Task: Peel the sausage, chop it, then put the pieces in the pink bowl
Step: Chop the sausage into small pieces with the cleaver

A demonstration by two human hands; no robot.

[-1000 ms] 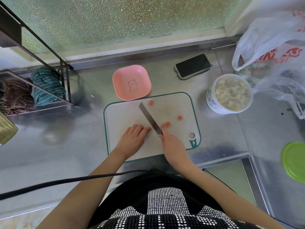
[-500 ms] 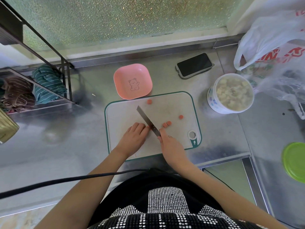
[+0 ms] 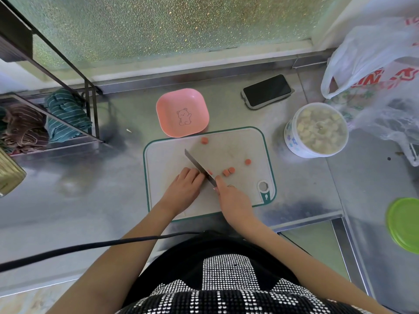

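A white cutting board (image 3: 238, 143) with a green rim lies on the steel counter. My right hand (image 3: 231, 196) grips a knife (image 3: 197, 165), its blade slanting up and left across the board. My left hand (image 3: 184, 189) lies curled on the board right beside the blade; the sausage under its fingers is mostly hidden. A cut slice (image 3: 210, 172) shows at the blade's right. Two slices (image 3: 228, 171) lie together further right, one slice (image 3: 248, 161) beyond them, another slice (image 3: 204, 140) near the board's far edge. The pink bowl (image 3: 197, 103) with a bear drawing stands just behind the board.
A phone (image 3: 267, 90) lies behind the board at the right. A white tub (image 3: 292, 139) of pale food stands right of the board, plastic bags (image 3: 371, 64) beyond it. A green lid (image 3: 404, 224) is at the far right. A rack (image 3: 56, 123) with cloths stands left.
The knife and both hands have shifted slightly left along the board, and more cut slices now lie to the right of the blade.
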